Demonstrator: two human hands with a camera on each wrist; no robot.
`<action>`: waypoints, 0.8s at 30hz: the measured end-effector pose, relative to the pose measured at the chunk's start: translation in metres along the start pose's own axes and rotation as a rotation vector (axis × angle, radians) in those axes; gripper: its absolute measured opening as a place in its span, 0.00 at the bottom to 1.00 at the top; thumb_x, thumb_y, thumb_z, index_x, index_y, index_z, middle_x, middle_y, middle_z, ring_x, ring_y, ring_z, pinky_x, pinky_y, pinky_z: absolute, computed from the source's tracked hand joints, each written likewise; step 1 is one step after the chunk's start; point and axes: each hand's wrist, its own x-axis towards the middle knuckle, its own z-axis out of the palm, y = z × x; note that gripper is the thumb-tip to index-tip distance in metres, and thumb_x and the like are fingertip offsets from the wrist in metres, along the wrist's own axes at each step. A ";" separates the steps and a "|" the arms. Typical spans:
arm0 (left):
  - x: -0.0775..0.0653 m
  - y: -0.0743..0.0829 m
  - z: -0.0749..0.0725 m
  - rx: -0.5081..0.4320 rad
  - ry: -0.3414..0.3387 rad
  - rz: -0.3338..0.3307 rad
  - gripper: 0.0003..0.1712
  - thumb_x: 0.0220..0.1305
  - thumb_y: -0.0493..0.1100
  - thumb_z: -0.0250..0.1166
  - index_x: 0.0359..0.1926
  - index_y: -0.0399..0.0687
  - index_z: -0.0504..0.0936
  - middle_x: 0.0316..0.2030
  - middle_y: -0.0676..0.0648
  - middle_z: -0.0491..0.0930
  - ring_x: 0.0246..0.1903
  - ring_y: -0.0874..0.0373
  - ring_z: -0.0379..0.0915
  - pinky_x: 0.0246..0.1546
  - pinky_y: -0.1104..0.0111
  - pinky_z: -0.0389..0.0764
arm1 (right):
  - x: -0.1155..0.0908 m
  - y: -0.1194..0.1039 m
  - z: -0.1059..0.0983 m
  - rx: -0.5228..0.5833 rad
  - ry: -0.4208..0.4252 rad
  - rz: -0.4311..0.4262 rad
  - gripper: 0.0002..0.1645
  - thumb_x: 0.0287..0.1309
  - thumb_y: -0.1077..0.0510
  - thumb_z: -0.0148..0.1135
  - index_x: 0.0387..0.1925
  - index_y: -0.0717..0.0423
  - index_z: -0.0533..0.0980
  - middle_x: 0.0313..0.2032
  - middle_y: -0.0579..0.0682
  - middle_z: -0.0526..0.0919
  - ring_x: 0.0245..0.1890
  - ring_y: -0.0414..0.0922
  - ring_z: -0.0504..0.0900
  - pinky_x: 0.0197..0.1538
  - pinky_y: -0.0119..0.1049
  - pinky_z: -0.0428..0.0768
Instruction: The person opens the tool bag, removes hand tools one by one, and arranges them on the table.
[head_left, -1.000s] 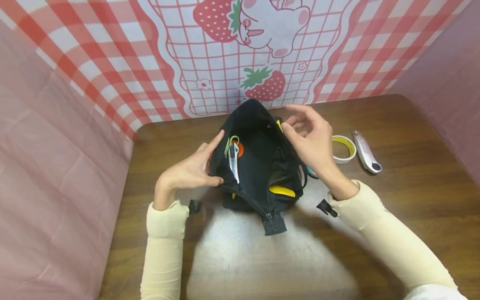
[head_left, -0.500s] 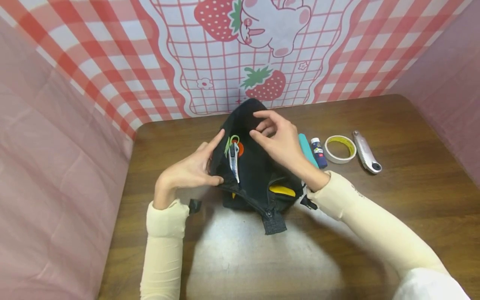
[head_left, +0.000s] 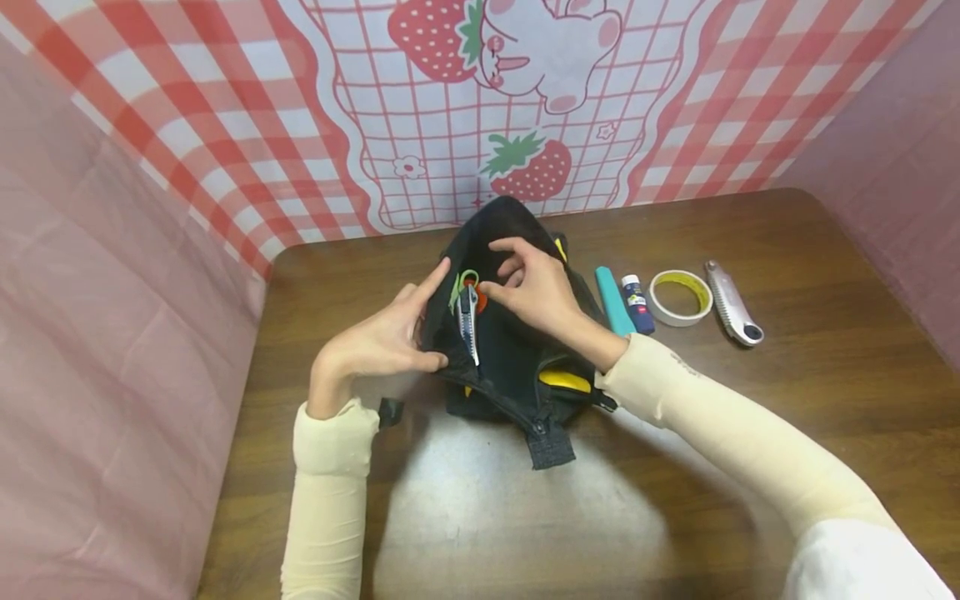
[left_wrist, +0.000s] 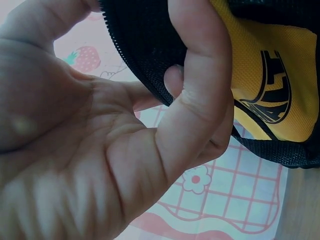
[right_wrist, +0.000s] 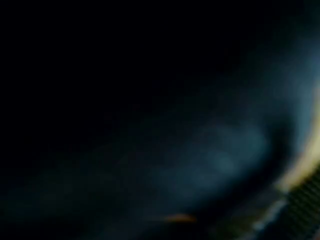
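A black and yellow zip bag [head_left: 498, 367] stands unzipped at mid-table, its mouth spread. My left hand [head_left: 382, 337] grips the bag's left edge. In the left wrist view, the fingers of that hand [left_wrist: 195, 95] curl beside the zipper teeth and the yellow lettered panel [left_wrist: 285, 75]. Along the bag's inner left wall stand a utility knife [head_left: 467, 321], a green loop [head_left: 470, 276] and an orange rounded piece [head_left: 481, 300]. My right hand [head_left: 536, 287] reaches into the mouth, fingers loosely bent, thumb tip beside the orange piece. The right wrist view is dark and blurred.
Right of the bag, on the wooden table [head_left: 817, 350], lie a teal flat object [head_left: 615, 302], a glue stick [head_left: 638, 305], a tape roll [head_left: 681, 298] and a pale cutter-like tool [head_left: 732, 305]. A patterned cloth [head_left: 360, 192] hangs behind the table.
My right hand has left the bag's right edge and moved left into the mouth, toward the orange piece. The teal object and glue stick have come into view. My left hand keeps its place.
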 end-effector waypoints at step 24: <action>-0.002 -0.003 -0.003 -0.010 -0.011 0.003 0.74 0.59 0.37 0.79 0.92 0.52 0.37 0.57 0.34 0.65 0.46 0.47 0.69 0.50 0.57 0.76 | 0.029 0.077 0.080 -0.173 -0.105 -0.003 0.53 0.58 0.40 0.85 0.79 0.48 0.72 0.43 0.44 0.85 0.39 0.44 0.84 0.43 0.48 0.84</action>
